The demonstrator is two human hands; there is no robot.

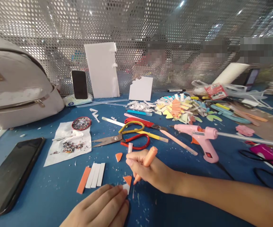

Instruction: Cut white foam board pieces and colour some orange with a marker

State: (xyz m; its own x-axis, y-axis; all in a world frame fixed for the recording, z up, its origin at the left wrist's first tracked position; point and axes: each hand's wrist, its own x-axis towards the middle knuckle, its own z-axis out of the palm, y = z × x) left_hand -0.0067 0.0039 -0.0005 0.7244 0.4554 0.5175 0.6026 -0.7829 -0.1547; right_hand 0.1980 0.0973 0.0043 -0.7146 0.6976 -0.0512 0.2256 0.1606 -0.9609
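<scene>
My right hand (148,170) is closed around an orange marker (150,156), its tip pointing down close to a small paper piece (127,180). That piece is orange at the top and white below. My left hand (103,206) lies flat with fingers stretched out, fingertips resting on the piece's lower edge. Just beyond my right fingers stands a pale pink cap-like piece (130,147); whether they touch it I cannot tell. A small orange piece (119,157) lies nearby. Left of it are an orange strip (84,180) and several white strips (95,175) in a row.
Scissors (111,139) with yellow and red handles lie beyond my hands. To the right is a pink glue gun (200,137). Paper scraps (177,108) are heaped at the back. A dark phone (13,173) and a backpack (20,88) occupy the left side.
</scene>
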